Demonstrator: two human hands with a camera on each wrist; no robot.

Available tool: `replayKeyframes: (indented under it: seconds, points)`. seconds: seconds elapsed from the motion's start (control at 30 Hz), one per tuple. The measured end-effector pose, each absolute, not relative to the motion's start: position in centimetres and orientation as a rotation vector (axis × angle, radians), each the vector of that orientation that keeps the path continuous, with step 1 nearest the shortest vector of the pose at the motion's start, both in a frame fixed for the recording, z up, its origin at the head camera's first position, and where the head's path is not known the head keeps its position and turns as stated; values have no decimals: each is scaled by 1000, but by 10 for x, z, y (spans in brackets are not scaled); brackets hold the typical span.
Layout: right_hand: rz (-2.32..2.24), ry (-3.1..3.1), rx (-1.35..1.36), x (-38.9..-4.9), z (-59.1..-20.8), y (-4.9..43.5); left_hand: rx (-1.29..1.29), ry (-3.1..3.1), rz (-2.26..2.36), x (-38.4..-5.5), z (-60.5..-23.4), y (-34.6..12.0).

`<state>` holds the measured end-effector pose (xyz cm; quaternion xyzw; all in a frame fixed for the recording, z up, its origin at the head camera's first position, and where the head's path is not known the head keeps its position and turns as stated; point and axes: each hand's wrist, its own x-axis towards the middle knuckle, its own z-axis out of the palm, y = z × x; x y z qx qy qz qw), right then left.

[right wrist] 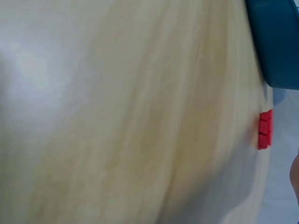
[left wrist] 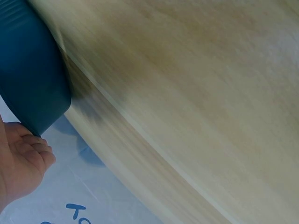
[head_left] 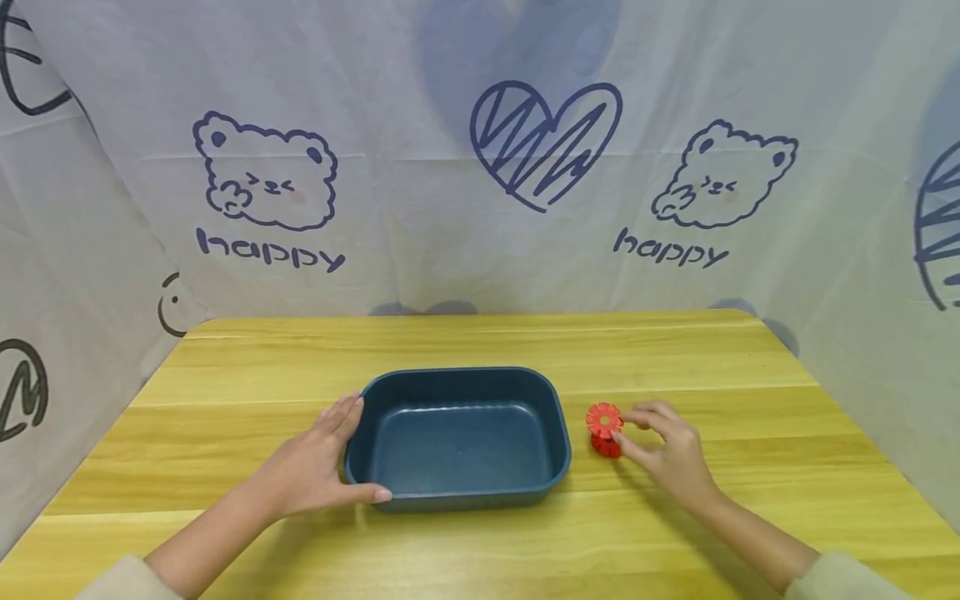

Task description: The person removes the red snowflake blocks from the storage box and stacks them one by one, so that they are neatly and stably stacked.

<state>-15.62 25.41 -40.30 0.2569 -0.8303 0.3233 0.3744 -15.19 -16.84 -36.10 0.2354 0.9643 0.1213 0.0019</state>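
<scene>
A dark blue rectangular plastic basin point(head_left: 457, 450) sits on the wooden table. My left hand point(head_left: 318, 467) grips its left end, fingers over the left rim and thumb along the front rim. In the left wrist view the curled fingers of the left hand point(left wrist: 30, 158) meet the basin edge point(left wrist: 35, 70). Right of the basin, my right hand point(head_left: 671, 454) pinches a red flower-shaped notched disc point(head_left: 604, 420) between thumb and fingers. A darker red notched piece point(head_left: 606, 447) shows just below it. The right wrist view has red notched plastic point(right wrist: 265, 129) near the table's surface.
The wooden table point(head_left: 480, 558) extends around the basin on all sides. Behind it hangs a pale cloth point(head_left: 420, 208) with bear, heart and lettering drawings, continuing along both sides.
</scene>
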Motion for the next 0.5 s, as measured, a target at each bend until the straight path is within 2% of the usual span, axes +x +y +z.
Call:
replayKeyframes:
  seconds: [0.5]
  points:
    - [928, -2245, 444, -149, -426, 257, 724, 3020, 383, -151, -360, -168]
